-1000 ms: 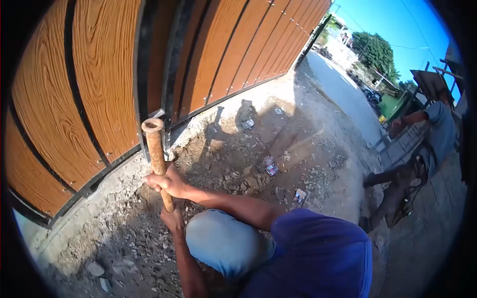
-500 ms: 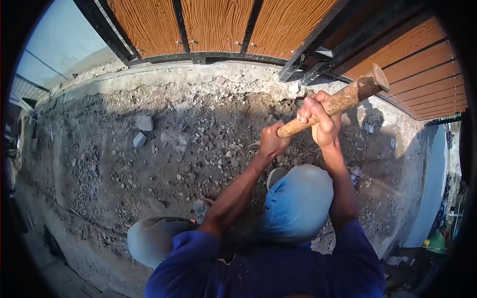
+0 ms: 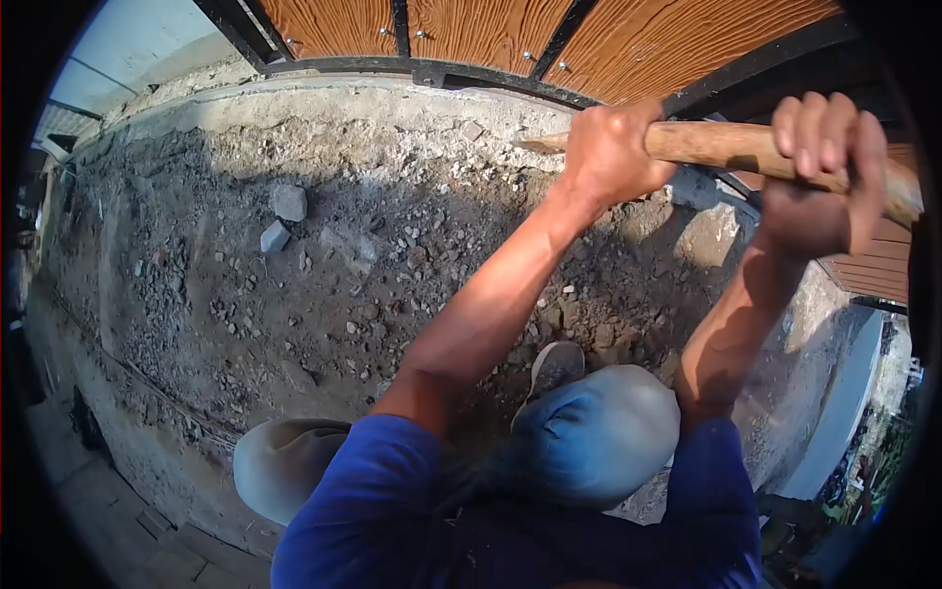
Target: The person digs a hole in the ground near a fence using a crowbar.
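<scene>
"Pole [image 3: 721,144] at the far right of your view: how does it lie from your hands?"

"Mostly sideways, its long axis running left to right and slanting a little toward me at the right. The narrow tip [image 3: 542,144] points left; the thick end [image 3: 903,201] is out to the right."

"Which hand is nearer the tip?"

"My left hand [image 3: 613,152]. It is wrapped tight just behind the point, with only a short length showing past it. My right hand [image 3: 829,162] is clamped nearer the thick end, fingers curled over the top, and a stretch of shaft shows between the two."

"And where is the tip against the ground?"

"In my view it lies over the pale concrete strip [image 3: 324,101], on the near side of the gate's bottom rail [image 3: 343,65]. I can't tell whether it touches the strip or hangs above it."

"Anything close by?"

"Two loose stones, one rounded [image 3: 288,202], one angular [image 3: 275,237], both well left of the tip and nearer to me. My knee [image 3: 628,422] is nearer still, clear of the shaft."

"So what matters most?"

"The line from right hand through left to tip. I judge that my left hand governs the aim and my right the slant."
</scene>
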Demonstrator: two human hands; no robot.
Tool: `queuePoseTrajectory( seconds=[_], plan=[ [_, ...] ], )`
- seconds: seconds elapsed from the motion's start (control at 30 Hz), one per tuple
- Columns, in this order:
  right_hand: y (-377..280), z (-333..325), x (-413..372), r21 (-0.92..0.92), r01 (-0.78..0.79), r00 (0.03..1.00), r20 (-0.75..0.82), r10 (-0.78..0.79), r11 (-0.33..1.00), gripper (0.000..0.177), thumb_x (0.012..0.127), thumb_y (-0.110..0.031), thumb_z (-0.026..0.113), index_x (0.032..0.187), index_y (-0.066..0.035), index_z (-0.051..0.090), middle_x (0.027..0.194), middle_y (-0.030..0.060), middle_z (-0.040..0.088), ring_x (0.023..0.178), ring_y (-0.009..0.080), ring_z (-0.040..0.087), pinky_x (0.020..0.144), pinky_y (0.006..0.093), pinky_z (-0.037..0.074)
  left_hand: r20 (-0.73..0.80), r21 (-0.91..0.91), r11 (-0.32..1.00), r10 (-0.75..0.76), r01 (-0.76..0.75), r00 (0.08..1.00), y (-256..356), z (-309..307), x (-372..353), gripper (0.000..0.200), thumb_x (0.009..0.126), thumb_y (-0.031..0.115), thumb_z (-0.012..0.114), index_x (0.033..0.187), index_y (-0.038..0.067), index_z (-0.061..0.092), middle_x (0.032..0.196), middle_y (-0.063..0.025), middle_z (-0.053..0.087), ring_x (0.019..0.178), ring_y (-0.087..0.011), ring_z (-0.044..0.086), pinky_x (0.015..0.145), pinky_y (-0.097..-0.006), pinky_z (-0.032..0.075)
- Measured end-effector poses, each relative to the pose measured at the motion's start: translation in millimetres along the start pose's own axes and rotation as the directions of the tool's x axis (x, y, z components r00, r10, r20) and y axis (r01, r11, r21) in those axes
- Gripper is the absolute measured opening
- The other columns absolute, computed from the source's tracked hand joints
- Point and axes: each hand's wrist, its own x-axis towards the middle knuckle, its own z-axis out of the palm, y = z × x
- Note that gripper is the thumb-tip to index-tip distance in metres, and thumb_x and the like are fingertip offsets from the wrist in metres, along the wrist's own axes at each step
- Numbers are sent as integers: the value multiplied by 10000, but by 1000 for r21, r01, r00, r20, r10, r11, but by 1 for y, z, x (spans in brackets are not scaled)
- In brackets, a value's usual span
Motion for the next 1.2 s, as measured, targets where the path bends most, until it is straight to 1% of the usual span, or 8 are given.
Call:
queuePoseTrajectory(
  seconds=[0.03, 0.1, 0.33, 0.5, 0.9, 1.03, 1.1, 1.2],
  plan=[
    [94, -9, -46, -29, -45, 995, -93, 43, 999, 257, 920, -71, 569, 728, -92, 399, 608, 38, 470, 548, 141, 496, 593, 331, 478, 217, 6, 926, -370, 378, 903, -99, 1, -48, 223, 732, 233, 774, 708, 74, 619, 596, -163, 638, 554, -359, 660, 552, -475, 540],
    [133, -20, -67, 15, -140, 981, -134, 141, 990, 274, 919, -69, 573, 714, -88, 392, 601, 52, 469, 557, 148, 505, 601, 323, 485, 210, 169, 980, -141, 106, 967, -157, 9, -79, 245, 756, 265, 798, 807, 85, 639, 725, -174, 683, 681, -395, 678, 605, -453, 540],
    [65, -30, -133, -63, -191, 955, 220, 200, 980, 207, 918, -111, 562, 765, -84, 425, 705, 58, 482, 652, 162, 501, 726, 378, 455, 134, 93, 963, -264, 254, 955, -81, -15, -126, 189, 749, 183, 743, 768, 54, 605, 745, -178, 659, 733, -410, 656, 639, -470, 504],
    [32, -33, -157, -43, -507, 856, 91, 509, 861, 206, 940, -74, 532, 762, -79, 429, 669, 69, 470, 570, 156, 482, 624, 366, 465, 186, 110, 800, -599, 589, 779, -16, -10, -240, 223, 745, 249, 770, 808, 74, 648, 701, -198, 652, 698, -405, 679, 640, -459, 524],
    [-222, -49, 87, 121, -169, 877, 471, 94, 978, 378, 1007, -379, 602, 764, -106, 507, 694, -3, 447, 610, 128, 417, 556, 290, 398, 280, -232, 968, -31, 99, 960, 188, 8, 20, 162, 624, 115, 669, 727, -8, 654, 610, -239, 623, 616, -409, 672, 618, -495, 553],
    [-56, -59, -4, -26, 61, 997, -34, -62, 998, 273, 971, -198, 605, 781, -100, 435, 649, -13, 421, 576, 119, 436, 549, 265, 399, 322, -65, 995, -47, 72, 946, 64, 23, -20, 228, 720, 270, 735, 699, 59, 652, 592, -197, 630, 623, -377, 687, 592, -456, 564],
    [71, -63, -88, -161, -21, 936, -351, -37, 987, 266, 965, -139, 610, 782, -98, 422, 639, 8, 444, 576, 131, 463, 562, 275, 419, 448, 195, 916, -402, 352, 799, -98, 21, -109, 275, 791, 283, 726, 798, 27, 623, 715, -225, 661, 707, -397, 688, 648, -486, 544],
    [108, -89, -119, -106, -109, 869, -494, 43, 988, 258, 972, -108, 609, 790, -90, 427, 626, 48, 499, 568, 142, 489, 589, 285, 446, 338, 188, 957, -273, 219, 901, -108, 50, -133, 289, 782, 251, 717, 869, 6, 590, 842, -242, 641, 880, -413, 636, 832, -493, 469]
  ],
)
